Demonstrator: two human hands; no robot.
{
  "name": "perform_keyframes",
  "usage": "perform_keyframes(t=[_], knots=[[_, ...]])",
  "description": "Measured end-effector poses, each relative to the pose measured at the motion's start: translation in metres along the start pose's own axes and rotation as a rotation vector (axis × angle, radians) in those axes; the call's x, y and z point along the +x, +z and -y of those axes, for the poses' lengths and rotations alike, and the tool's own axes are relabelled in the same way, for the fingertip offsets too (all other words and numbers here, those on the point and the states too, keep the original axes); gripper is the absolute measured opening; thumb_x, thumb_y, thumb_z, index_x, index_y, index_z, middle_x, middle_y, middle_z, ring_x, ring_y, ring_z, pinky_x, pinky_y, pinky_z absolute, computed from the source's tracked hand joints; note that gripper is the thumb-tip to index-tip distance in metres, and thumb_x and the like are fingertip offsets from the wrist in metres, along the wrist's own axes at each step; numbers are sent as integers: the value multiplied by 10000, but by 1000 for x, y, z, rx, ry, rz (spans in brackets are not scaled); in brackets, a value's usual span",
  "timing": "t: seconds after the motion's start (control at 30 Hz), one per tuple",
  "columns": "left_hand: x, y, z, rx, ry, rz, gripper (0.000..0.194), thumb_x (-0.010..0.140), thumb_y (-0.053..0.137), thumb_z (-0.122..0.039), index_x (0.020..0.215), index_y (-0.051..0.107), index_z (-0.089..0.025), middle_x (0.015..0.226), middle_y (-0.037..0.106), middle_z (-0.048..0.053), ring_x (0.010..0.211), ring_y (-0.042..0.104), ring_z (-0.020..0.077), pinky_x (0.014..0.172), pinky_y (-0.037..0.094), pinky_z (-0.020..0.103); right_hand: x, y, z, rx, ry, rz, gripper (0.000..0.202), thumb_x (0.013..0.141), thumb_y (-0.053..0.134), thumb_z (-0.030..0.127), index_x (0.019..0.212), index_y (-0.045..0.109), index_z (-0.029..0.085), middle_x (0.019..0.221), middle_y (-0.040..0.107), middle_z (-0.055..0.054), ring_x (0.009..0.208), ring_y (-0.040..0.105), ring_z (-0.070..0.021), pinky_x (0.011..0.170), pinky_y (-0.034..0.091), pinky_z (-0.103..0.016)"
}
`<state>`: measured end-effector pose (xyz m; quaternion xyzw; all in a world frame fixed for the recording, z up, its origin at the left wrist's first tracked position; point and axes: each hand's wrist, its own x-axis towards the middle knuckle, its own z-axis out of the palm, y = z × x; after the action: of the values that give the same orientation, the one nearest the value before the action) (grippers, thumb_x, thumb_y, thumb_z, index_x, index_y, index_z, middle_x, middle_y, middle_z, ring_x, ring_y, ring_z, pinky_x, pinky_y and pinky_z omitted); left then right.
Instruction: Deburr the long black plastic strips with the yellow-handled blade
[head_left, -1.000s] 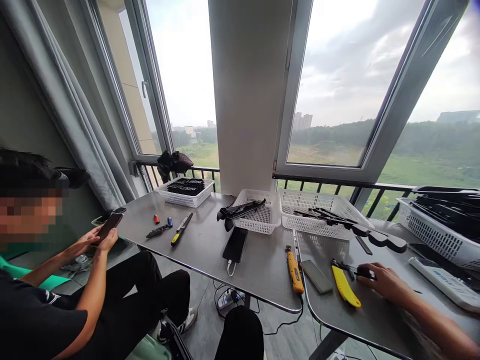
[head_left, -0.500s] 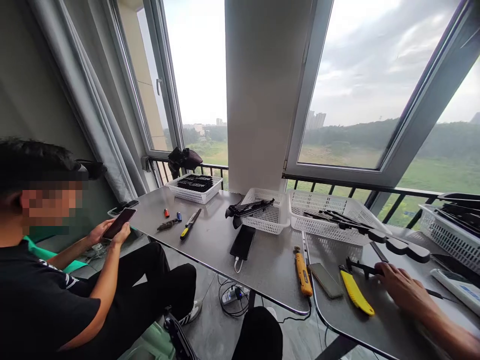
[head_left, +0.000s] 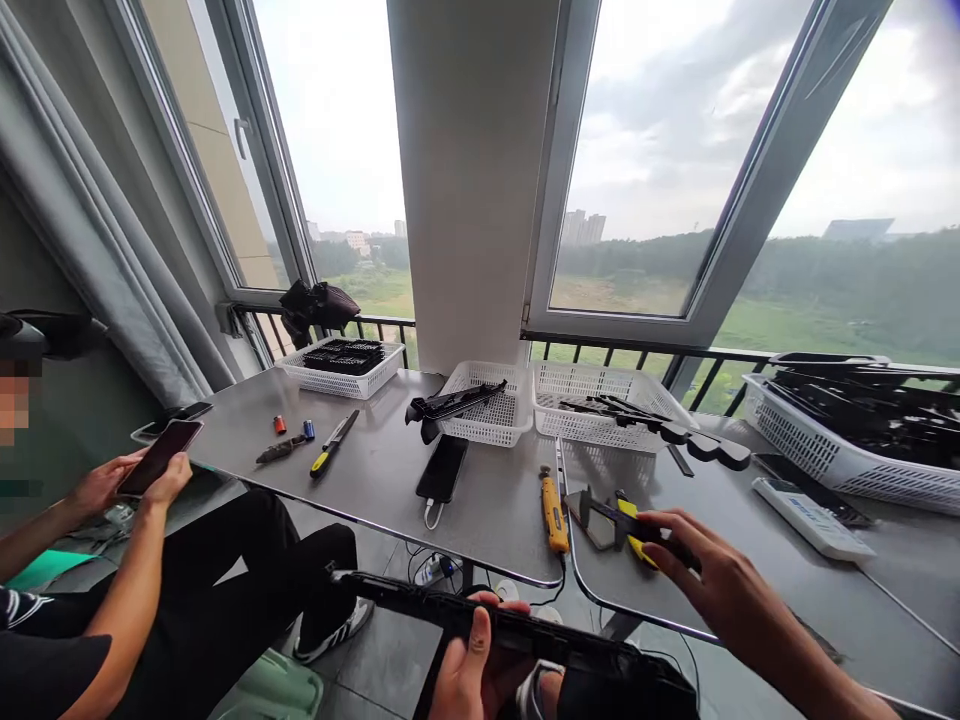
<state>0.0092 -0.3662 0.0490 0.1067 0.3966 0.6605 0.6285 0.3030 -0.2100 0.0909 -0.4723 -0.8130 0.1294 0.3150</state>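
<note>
The left hand (head_left: 472, 665) holds a long black strip (head_left: 551, 638) in front of the worktop (head_left: 495, 512), over the person's lap. Its grip is closed around the strip near the middle, thumb on the near side; the strip slopes down toward the right.

The right hand (head_left: 705, 570) holds a dark caliper (head_left: 624, 522), its grip narrow, fingers and thumb closed on the tool's body. The caliper's measuring end points left, in view across a grey slab (head_left: 600, 530) and a partly hidden yellow knife (head_left: 642, 552). Contact with either cannot be confirmed. Caliper and strip are well apart.

Just left of the slab lies an orange power tool (head_left: 553, 515); farther left, a black phone (head_left: 442, 468) with a white cable attached. Behind these stand two white baskets, the left one (head_left: 519, 415) and the right one (head_left: 592, 430), each with black parts jutting over its edge. A white device (head_left: 814, 520) lies to the right of the right hand.
</note>
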Motion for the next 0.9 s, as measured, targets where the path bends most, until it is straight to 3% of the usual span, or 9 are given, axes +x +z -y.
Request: perform_keyframes(t=[0.1,0.2,0.47,0.63,0.9], knots=[[17,17,11,-50,-58,140,595,750,1018,-432,1214,723,-205,1266,828,161,1119,816,340,1074,621,522,-16,-5,51,124,-59,131,339,1097,577,518,1275,755,292,1269,793,-69,1090,802,-217,948,639,-287],[19,27,10,6,-65,200,604,775,1009,-362,1277,708,-213,1291,812,160,1167,797,340,1030,643,498,-21,-18,70,180,-47,166,326,1088,599,527,1238,779,299,1230,802,-57,1061,807,-205,928,645,-265],[3,41,8,113,31,235,589,799,974,-489,1273,706,-264,1242,829,133,1180,785,376,995,653,516,-30,-47,76,185,38,262,393,1080,607,513,1339,791,281,1367,770,-109,1187,786,-248,1035,642,-321],[0,44,7,129,62,196,652,748,1009,-493,1275,703,-258,1175,833,117,1139,798,380,941,681,503,-42,-48,80,219,17,336,410,1112,545,470,1389,779,280,1413,752,-125,1229,775,-254,1062,634,-323],[-3,45,8,70,93,251,544,796,986,-440,1251,730,-287,1165,820,94,1116,799,356,987,656,550,-40,-50,80,217,22,347,389,1097,590,458,1395,787,306,1427,765,-103,1212,795,-256,1019,660,-299]])
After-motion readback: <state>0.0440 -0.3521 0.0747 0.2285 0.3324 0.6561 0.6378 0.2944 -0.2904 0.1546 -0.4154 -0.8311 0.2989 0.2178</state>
